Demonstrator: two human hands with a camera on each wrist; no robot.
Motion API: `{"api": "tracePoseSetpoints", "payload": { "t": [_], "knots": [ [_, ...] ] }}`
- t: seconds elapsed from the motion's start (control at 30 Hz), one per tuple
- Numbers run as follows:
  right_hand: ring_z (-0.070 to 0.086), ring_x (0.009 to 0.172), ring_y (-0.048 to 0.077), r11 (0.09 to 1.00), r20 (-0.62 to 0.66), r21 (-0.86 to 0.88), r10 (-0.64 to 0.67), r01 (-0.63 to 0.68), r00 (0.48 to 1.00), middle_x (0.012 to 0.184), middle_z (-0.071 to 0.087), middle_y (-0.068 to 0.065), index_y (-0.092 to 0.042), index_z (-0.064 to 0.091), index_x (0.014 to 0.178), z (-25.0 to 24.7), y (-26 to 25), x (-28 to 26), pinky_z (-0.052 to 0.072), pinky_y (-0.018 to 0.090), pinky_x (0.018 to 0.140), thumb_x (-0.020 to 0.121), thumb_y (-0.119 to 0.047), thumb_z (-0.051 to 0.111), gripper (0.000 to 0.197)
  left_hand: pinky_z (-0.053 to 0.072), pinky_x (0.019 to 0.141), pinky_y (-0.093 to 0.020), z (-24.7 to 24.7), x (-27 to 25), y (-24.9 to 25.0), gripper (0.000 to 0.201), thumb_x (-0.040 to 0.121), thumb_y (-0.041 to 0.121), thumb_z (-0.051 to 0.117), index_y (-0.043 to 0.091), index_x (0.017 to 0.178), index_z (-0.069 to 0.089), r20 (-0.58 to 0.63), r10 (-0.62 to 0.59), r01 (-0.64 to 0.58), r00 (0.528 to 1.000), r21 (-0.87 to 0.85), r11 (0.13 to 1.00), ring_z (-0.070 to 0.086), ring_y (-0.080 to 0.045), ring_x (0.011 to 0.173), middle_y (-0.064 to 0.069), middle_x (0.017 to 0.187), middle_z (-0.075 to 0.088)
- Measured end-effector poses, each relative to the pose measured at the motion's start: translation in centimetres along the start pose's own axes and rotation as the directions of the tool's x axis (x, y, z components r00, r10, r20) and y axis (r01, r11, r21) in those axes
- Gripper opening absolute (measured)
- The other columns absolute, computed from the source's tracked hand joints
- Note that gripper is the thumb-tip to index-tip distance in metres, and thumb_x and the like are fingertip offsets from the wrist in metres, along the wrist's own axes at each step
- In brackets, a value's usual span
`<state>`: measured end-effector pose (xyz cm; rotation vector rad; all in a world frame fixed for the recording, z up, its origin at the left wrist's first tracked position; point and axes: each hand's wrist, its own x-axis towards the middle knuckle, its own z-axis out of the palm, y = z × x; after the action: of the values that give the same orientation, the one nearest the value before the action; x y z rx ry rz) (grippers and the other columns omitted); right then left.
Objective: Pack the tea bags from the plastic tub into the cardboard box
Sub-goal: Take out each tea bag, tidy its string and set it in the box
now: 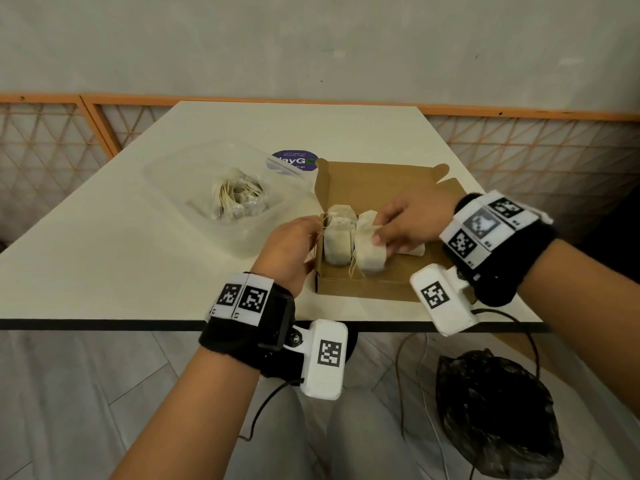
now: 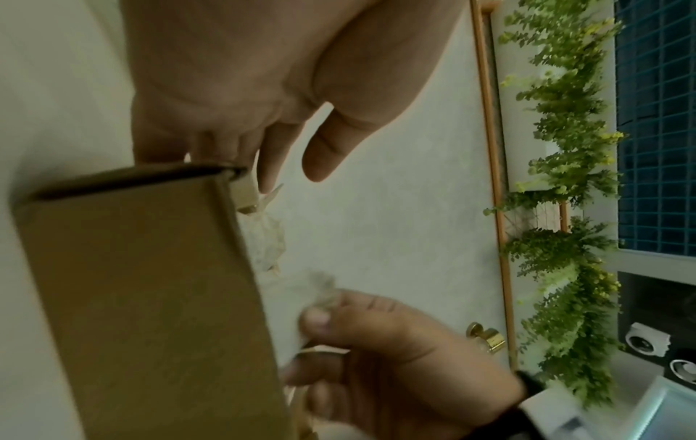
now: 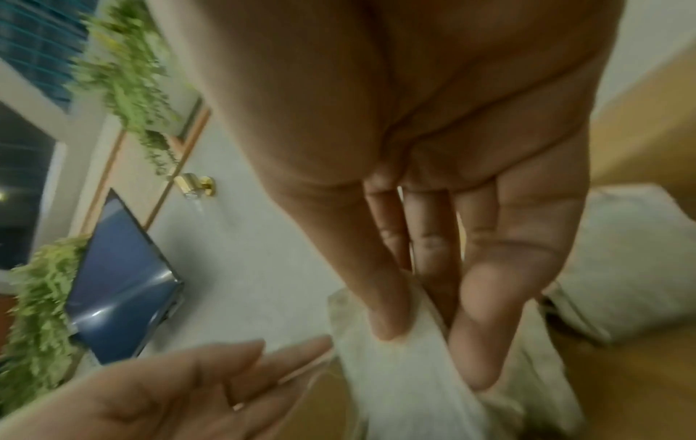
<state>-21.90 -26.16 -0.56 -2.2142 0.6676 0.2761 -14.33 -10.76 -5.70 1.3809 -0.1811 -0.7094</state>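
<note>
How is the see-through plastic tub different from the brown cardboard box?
The clear plastic tub is see-through with rounded corners; the brown cardboard box is solid with a flap lid standing open. The tub's tea bags lie in a loose heap; the box's tea bags stand in neat rows. No hand touches the tub; both hands work at the box. Both sit open on the white table.

A pale cream surface (image 1: 138,244) with a dark front edge carries three things. A clear plastic tub (image 1: 173,174) sits left of middle. Just beside it on the right lies an open brown cardboard box (image 1: 363,289), close to the front edge, lid folded back. A round purple sticker (image 1: 294,161) lies flat behind, partly hidden by both.
</note>
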Motion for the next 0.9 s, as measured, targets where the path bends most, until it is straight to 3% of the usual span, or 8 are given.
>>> {"api": "tracePoseSetpoints", "payload": {
  "t": [0.2,0.27,0.33,0.4,0.5,0.6,0.73,0.9],
  "knots": [
    [0.064,0.059,0.012,0.991,0.051,0.129,0.037,-0.043,0.998,0.073,0.065,0.010,-0.012,0.057,0.080,2.0,1.9,1.3,0.050,0.015,0.048,0.086,-0.002,0.061,0.012,0.039,0.082,-0.030,0.0,-0.8,1.0,0.023,0.094,0.006,0.046,0.015,0.074,0.055,0.026,0.074,-0.077,0.997,0.131,0.988,0.049,-0.012,0.076,-0.001,0.080,0.053],
    [0.064,0.061,0.013,0.990,0.057,0.139,0.031,-0.039,0.998,0.073,0.065,0.011,-0.011,0.057,0.079,2.0,1.9,1.3,0.051,0.016,0.051,0.086,-0.002,0.061,0.012,0.041,0.092,-0.030,0.0,-0.9,1.1,0.019,0.092,0.006,0.050,0.016,0.078,0.061,0.029,0.128,-0.131,0.991,0.233,0.964,0.055,-0.016,0.087,-0.005,0.090,0.060],
    [0.065,0.063,0.014,0.989,0.059,0.143,0.027,-0.035,0.998,0.073,0.066,0.011,-0.011,0.058,0.079,2.0,1.9,1.3,0.052,0.017,0.054,0.086,-0.003,0.062,0.011,0.044,0.102,-0.036,-0.2,-0.8,1.0,0.016,0.088,0.006,0.055,0.017,0.090,0.066,0.017,0.215,-0.207,0.976,0.348,0.914,0.059,-0.019,0.105,-0.004,0.103,0.064],
    [0.064,0.064,0.015,0.988,0.049,0.154,0.022,-0.029,0.999,0.073,0.065,0.011,-0.011,0.058,0.078,2.1,2.0,1.4,0.053,0.018,0.054,0.086,-0.002,0.062,0.012,0.046,0.100,-0.041,-0.5,-0.5,1.0,0.021,0.086,0.010,0.061,0.016,0.106,0.063,-0.011,0.307,-0.265,0.952,0.478,0.838,0.060,-0.022,0.109,-0.002,0.110,0.061],
    [0.064,0.064,0.016,0.985,0.036,0.171,0.020,-0.026,0.999,0.075,0.065,0.012,-0.011,0.058,0.079,2.3,2.1,1.4,0.053,0.018,0.052,0.085,0.000,0.061,0.013,0.048,0.097,-0.045,-0.8,0.2,1.1,0.045,0.084,0.025,0.068,0.006,0.123,0.055,-0.013,0.244,-0.163,0.970,0.709,0.686,0.061,-0.028,0.106,-0.009,0.119,0.060],
    [0.062,0.061,0.015,0.984,0.025,0.177,0.019,-0.023,1.000,0.074,0.063,0.012,-0.011,0.057,0.081,2.5,2.1,1.2,0.052,0.017,0.049,0.085,0.001,0.060,0.014,0.053,0.088,-0.042,-0.8,0.5,1.5,0.032,0.084,0.025,0.068,-0.003,0.099,0.068,0.047,0.155,-0.131,0.987,0.801,0.584,0.066,-0.028,0.093,-0.016,0.096,0.070],
    [0.061,0.056,0.014,0.985,0.024,0.169,0.011,-0.015,1.000,0.071,0.062,0.013,-0.010,0.056,0.080,2.5,1.9,1.2,0.051,0.016,0.047,0.086,0.002,0.059,0.014,0.047,0.068,-0.025,-0.5,0.4,2.5,0.023,0.084,0.023,0.069,0.008,0.066,0.068,0.043,0.225,-0.134,0.973,0.903,0.408,0.064,-0.017,0.073,-0.005,0.068,0.067],
    [0.060,0.050,0.010,0.988,0.009,0.152,0.004,-0.005,1.000,0.069,0.061,0.012,-0.009,0.056,0.080,2.6,2.0,1.3,0.051,0.016,0.047,0.086,0.002,0.059,0.012,0.045,0.062,-0.023,0.3,0.3,3.8,0.026,0.084,0.022,0.069,0.009,0.063,0.065,0.069,0.285,-0.182,0.956,0.901,0.393,0.050,-0.008,0.051,-0.002,0.061,0.062]
  ]
}}
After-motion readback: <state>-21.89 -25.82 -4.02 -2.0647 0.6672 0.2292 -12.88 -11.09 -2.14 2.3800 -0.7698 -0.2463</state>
